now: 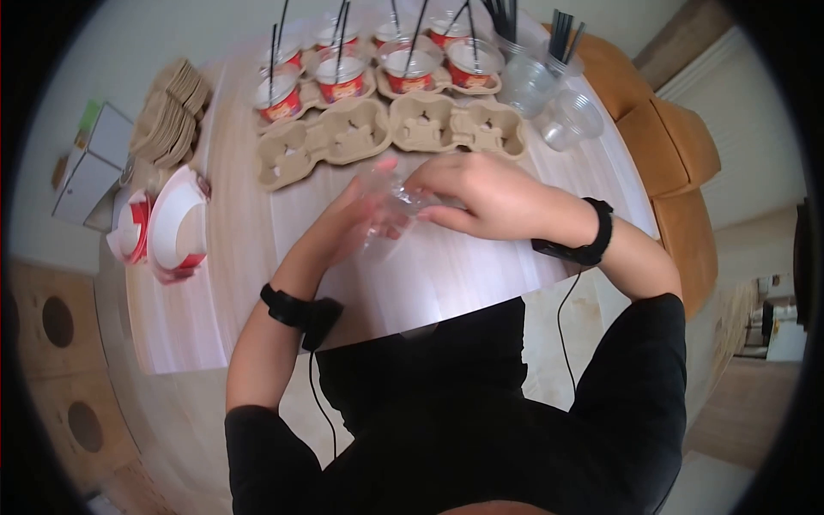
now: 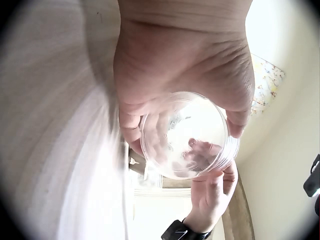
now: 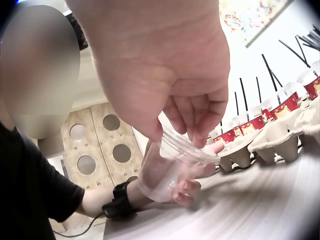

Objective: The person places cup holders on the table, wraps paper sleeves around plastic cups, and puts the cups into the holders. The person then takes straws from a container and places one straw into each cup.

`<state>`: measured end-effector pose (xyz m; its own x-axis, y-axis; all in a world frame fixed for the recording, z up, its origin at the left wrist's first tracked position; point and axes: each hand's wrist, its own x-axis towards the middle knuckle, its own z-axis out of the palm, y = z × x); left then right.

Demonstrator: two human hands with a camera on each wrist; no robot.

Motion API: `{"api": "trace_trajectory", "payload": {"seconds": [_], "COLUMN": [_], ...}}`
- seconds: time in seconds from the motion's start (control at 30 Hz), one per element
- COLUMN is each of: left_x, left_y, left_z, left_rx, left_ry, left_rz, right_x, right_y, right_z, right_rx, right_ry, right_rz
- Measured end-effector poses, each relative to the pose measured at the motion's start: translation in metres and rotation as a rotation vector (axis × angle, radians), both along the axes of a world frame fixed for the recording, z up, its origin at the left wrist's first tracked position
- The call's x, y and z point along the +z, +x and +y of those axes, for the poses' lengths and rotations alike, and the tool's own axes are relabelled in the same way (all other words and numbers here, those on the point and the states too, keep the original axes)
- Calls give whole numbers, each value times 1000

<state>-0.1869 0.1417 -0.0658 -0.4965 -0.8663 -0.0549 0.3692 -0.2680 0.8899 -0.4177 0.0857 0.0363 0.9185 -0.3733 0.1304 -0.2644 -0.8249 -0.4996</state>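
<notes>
In front of the body, my left hand (image 1: pixel 356 210) grips a clear plastic cup (image 3: pixel 156 176), its fingers curled round the wall. The cup lies tilted just above the table, with several thin rim lines close together at its mouth. My right hand (image 1: pixel 493 196) comes from the other side and pinches the cup's rim between thumb and fingers. In the left wrist view the round end of the cup (image 2: pixel 175 135) faces the camera, and right-hand fingers show through it. Beyond the hands sit cardboard cup carriers (image 1: pixel 354 133) with unfilled hollows.
Behind them, red-and-white cups (image 1: pixel 342 75) with clear tops and black straws stand in carriers. Clear cups (image 1: pixel 571 120) and black straws (image 1: pixel 562 39) are at the back right. Stacked carriers (image 1: pixel 167 116) and red-and-white paper tubs (image 1: pixel 178 223) lie left. Brown chairs (image 1: pixel 674 146) line the right edge.
</notes>
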Motion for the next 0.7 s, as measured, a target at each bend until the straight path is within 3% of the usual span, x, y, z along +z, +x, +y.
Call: {"api": "trace_trajectory", "payload": {"seconds": [0.07, 0.17, 0.23, 0.37, 0.47, 0.57, 0.63, 0.7], "left_x": [2, 3, 6, 3, -1, 2, 3, 3], "left_y": [0, -2, -5, -7, -3, -3, -3, -3], "left_z": [-2, 1, 3, 2, 1, 1, 3, 3], "left_rx": [-19, -57, -95, -62, -32, -31, -47, -56], "left_ry": [9, -6, -43, -19, -52, -52, -56, -50], "left_rz": [-37, -85, -101, -128, -101, -58, -42, -54], "right_x": [-3, 1, 7, 21, 27, 15, 8, 3], "right_y": [-8, -19, -32, -75, -120, -154, -161, -161], "right_z": [-1, -15, -34, -117, -176, -215, -223, -228], "right_rx": [-23, 21, -132, -668, -964, -996, -1058, -1050], "right_ry": [-56, 95, 18, 225, 165, 89, 329, 360], "right_rz": [-44, -83, -128, -259, -291, -224, -202, -181]}}
